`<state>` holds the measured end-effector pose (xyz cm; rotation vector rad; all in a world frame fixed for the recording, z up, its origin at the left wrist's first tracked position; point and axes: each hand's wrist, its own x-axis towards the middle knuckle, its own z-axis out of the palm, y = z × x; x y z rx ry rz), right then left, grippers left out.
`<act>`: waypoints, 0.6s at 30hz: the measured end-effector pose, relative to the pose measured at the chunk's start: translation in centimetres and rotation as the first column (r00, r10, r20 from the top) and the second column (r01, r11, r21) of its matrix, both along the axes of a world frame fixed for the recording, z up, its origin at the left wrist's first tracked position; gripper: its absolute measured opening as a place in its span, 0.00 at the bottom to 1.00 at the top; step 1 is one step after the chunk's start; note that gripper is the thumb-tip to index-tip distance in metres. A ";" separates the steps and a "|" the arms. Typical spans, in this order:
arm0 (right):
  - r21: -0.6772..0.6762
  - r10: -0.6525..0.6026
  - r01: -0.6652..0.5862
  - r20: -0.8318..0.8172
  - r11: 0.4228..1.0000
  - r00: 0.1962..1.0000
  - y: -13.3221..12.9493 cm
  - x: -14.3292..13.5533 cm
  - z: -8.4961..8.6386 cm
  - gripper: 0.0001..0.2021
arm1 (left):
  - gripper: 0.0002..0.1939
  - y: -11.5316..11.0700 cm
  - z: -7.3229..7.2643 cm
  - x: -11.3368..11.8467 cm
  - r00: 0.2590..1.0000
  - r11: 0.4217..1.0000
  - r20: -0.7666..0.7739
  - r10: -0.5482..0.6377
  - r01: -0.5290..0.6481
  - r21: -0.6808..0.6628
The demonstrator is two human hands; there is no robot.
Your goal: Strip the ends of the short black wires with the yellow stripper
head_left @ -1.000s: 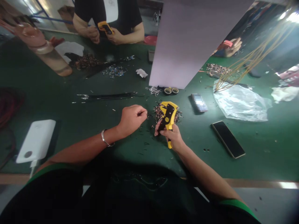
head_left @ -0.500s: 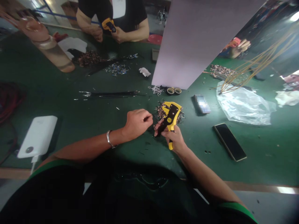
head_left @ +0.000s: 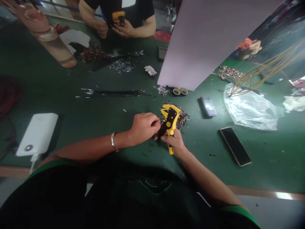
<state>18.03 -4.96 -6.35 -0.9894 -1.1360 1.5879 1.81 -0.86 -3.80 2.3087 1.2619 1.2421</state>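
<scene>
My right hand [head_left: 175, 141] is wrapped round the handles of a yellow and black wire stripper [head_left: 171, 119], which stands tilted with its jaws pointing up and left. Close by its left side is my left hand [head_left: 145, 127], fingers pinched together at the tool's jaws. What the pinch holds is too thin and hidden to make out. Behind and right of the stripper lies a pile of short dark and coppery wire scraps [head_left: 183, 119]. A bundle of black wires [head_left: 116, 93] with bared ends stretches across the table beyond my left hand.
Small silver terminals [head_left: 162, 90] and tape rolls [head_left: 179, 92] lie by a pale upright panel [head_left: 205, 41]. To the right are a phone [head_left: 234, 146] and a plastic bag [head_left: 252, 108]; left, a white power bank [head_left: 38, 135]. A co-worker [head_left: 116, 22] sits opposite holding a yellow tool.
My left hand has moved slightly right, up against the stripper. The stripper has shifted a little left and turned somewhat. Opposite, the co-worker's tool has risen slightly.
</scene>
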 end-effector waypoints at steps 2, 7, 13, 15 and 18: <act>-0.010 -0.013 0.013 0.009 1.000 1.000 0.0 0.0 0.0 0.13 | 0.09 -0.2 0.2 0.1 1.000 1.000 -0.012 -0.013 0.013 -0.010; -0.004 -0.030 0.030 0.037 1.000 0.999 -0.1 0.0 -0.1 0.12 | 0.09 -0.7 0.4 0.2 0.999 0.999 -0.013 -0.045 0.045 -0.014; 0.035 -0.028 0.026 0.063 0.999 0.998 0.0 0.1 0.0 0.09 | 0.10 -0.9 0.6 0.2 0.996 0.995 0.000 -0.088 0.088 -0.044; 0.048 -0.034 0.030 0.082 0.998 0.996 0.0 0.1 0.1 0.08 | 0.10 -1.0 0.6 0.2 0.995 0.994 0.001 -0.098 0.098 -0.048; 0.063 -0.046 0.040 0.102 0.997 0.994 -0.1 0.1 0.4 0.07 | 0.10 -1.0 0.7 0.3 0.995 0.994 0.005 -0.102 0.102 -0.041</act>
